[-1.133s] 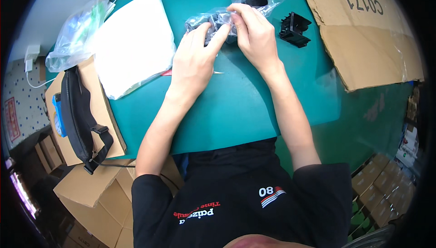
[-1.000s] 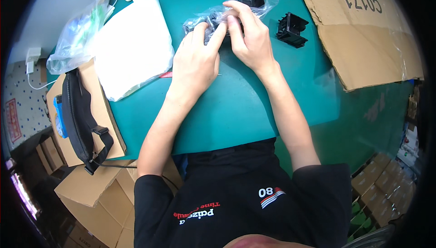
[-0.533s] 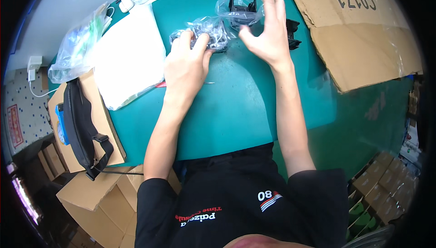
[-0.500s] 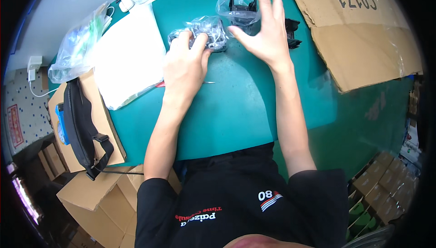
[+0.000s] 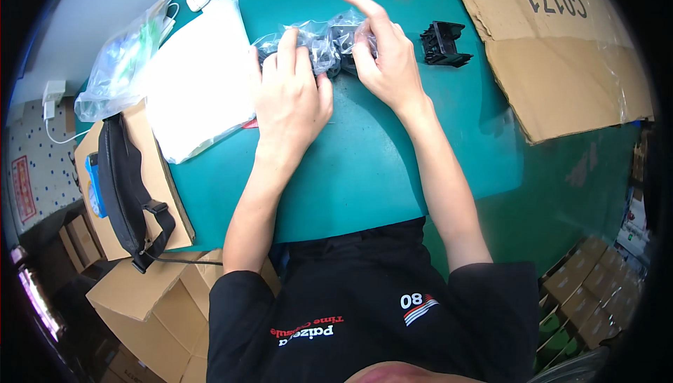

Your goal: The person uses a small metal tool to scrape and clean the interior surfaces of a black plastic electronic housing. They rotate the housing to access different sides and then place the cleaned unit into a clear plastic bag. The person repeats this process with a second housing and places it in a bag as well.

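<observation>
On the green table (image 5: 364, 165), my left hand (image 5: 289, 92) presses down on a crinkled clear plastic bag (image 5: 308, 38) that holds black plastic parts. My right hand (image 5: 384, 57) grips the bag's right end, where a black part shows through the film; its index finger sticks out above. A loose black plastic part (image 5: 443, 41) stands on the table just right of my right hand, not touched.
A stack of white sheets in clear film (image 5: 196, 92) lies left of my hands. Flattened cardboard (image 5: 561, 39) covers the table's right side. A black strap bag (image 5: 126, 186) rests on a cardboard box at left, with a clear bag of green items (image 5: 123, 67) behind it.
My right hand, which was lifted open over the second clear bag, has come back down and closed on the bag's right end. My left hand stayed pressed on the bag.
</observation>
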{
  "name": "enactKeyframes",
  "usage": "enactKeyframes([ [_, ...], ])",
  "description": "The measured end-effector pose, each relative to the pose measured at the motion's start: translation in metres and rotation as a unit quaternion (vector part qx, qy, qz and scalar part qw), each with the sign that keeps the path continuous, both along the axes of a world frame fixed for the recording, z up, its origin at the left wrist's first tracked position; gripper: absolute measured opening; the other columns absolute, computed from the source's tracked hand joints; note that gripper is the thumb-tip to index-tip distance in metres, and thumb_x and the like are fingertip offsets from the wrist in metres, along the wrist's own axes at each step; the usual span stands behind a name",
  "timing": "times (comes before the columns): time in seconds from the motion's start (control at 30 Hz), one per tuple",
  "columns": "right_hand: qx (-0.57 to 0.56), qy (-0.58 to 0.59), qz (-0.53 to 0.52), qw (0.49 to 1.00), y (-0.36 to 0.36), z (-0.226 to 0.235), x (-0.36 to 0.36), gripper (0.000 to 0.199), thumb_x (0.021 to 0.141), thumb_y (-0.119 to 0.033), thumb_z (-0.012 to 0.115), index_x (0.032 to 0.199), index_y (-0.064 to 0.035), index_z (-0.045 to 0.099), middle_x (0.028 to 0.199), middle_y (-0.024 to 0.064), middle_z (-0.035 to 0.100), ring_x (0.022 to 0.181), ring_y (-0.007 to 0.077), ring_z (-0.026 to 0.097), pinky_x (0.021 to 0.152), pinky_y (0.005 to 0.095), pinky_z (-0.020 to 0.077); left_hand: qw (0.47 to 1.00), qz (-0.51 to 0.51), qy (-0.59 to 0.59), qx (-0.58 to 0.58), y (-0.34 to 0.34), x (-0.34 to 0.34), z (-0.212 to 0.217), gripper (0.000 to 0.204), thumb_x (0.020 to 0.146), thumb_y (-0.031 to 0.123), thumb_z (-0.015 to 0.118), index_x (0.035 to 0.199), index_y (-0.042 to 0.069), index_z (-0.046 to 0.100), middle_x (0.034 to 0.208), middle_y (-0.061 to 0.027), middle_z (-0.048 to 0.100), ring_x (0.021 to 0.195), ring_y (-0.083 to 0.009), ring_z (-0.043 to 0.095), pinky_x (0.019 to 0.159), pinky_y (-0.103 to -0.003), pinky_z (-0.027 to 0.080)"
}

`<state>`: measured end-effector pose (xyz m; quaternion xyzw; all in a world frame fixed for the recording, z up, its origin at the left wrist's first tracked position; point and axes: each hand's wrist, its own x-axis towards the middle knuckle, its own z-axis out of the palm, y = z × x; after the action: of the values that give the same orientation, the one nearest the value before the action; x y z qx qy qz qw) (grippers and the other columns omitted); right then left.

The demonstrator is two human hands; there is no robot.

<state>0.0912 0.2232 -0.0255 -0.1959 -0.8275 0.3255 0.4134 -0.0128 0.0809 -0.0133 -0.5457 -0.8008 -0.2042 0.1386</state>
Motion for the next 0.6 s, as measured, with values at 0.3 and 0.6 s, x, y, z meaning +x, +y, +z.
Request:
enactKeyframes([
  [0.3,-0.010,-0.031,0.003,0.999,0.006,-0.007,0.003,0.017,0.078,-0.003,0.064,0.093,0.0000,0.071,0.116,0.0132,0.066,0.101,0.0310,0.066,0.096,0.0421,0.0523,0.998,-0.038,0.044,0.014,0.004,-0.002,-0.005,0.041,0.085,0.023,0.073,0.120,0.003,0.066,0.124,-0.0132,0.064,0.096,-0.0289,0.063,0.084,-0.042,0.052],
  [0.6,-0.004,-0.090,0.164,0.982,0.038,0.010,0.032,0.041,0.075,0.004,0.056,0.111,-0.0012,0.074,0.123,0.0132,0.070,0.117,0.0303,0.064,0.103,0.0395,0.0518,0.997,-0.051,0.047,0.017,0.006,-0.012,-0.008,0.035,0.092,0.029,0.072,0.116,0.004,0.067,0.118,-0.0083,0.066,0.092,-0.0271,0.064,0.078,-0.038,0.052],
])
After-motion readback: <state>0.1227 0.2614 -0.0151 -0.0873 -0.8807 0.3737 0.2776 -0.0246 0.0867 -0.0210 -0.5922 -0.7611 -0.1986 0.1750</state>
